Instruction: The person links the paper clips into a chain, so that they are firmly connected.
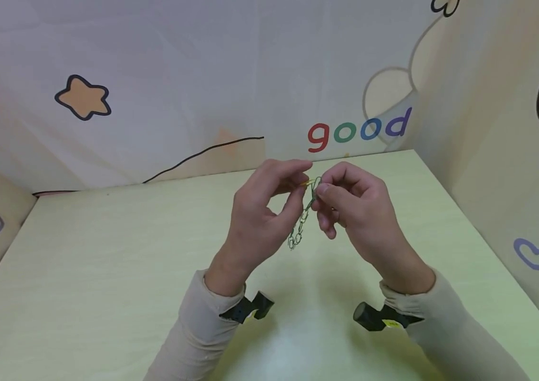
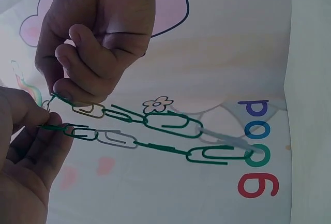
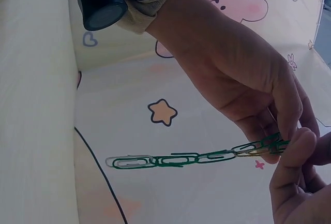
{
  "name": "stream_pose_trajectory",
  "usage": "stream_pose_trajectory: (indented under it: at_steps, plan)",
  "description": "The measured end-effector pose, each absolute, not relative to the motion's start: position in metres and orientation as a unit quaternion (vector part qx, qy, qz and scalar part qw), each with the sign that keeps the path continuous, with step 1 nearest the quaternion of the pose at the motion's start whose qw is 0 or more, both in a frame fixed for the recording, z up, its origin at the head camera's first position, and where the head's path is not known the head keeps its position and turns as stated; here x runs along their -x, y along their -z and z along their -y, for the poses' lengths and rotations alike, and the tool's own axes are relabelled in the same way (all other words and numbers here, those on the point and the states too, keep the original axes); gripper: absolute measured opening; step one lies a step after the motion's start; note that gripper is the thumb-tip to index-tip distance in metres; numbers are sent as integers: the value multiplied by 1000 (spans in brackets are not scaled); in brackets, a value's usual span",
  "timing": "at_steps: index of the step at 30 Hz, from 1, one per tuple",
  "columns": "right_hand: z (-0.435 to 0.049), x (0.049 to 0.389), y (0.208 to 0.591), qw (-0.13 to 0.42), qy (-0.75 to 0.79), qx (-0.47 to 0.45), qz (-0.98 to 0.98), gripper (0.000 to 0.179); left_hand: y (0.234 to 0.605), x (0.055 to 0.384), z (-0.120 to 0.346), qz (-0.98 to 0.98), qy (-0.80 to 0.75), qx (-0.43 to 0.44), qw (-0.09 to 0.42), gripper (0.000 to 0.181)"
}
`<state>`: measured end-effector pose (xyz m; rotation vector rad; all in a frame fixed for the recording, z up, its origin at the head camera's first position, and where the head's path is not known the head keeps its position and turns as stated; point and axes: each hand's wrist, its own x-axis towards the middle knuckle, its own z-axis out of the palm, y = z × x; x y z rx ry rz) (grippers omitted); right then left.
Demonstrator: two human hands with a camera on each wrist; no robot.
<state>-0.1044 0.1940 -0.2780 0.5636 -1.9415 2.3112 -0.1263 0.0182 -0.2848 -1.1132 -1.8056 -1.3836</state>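
Note:
A chain of linked paper clips (image 2: 173,123), mostly green with some yellow and silver ones, hangs in a loop below both hands. My left hand (image 1: 266,203) pinches one end between thumb and fingers, beside a yellow paper clip (image 1: 307,182). Close by on the right, my right hand (image 1: 357,203) pinches a green paper clip (image 1: 317,185) at the other end. The fingertips nearly meet, and they partly hide the clip ends. In the right wrist view, the doubled chain (image 3: 176,160) stretches away from the fingers, with a silver clip near its far bend.
Beneath the hands lies a pale green table (image 1: 107,275), bounded by a printed backdrop (image 1: 193,79) behind and at the sides. Dark wrist cameras (image 1: 369,316) are strapped over both sleeves.

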Motion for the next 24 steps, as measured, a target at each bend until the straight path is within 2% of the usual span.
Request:
stream_pose_trajectory:
  at_steps: [5, 16, 24]
  plan:
    - [-195, 105, 279, 39, -750, -185, 634, 7, 286, 127, -18, 683, 510, 425, 304, 31]
    - [-195, 105, 278, 55, -760, -175, 624, 8, 283, 128, -17, 694, 425, 460, 355, 25]
    - [-196, 107, 280, 51, -762, -166, 624, 10, 283, 128, -13, 714, 358, 473, 371, 34]
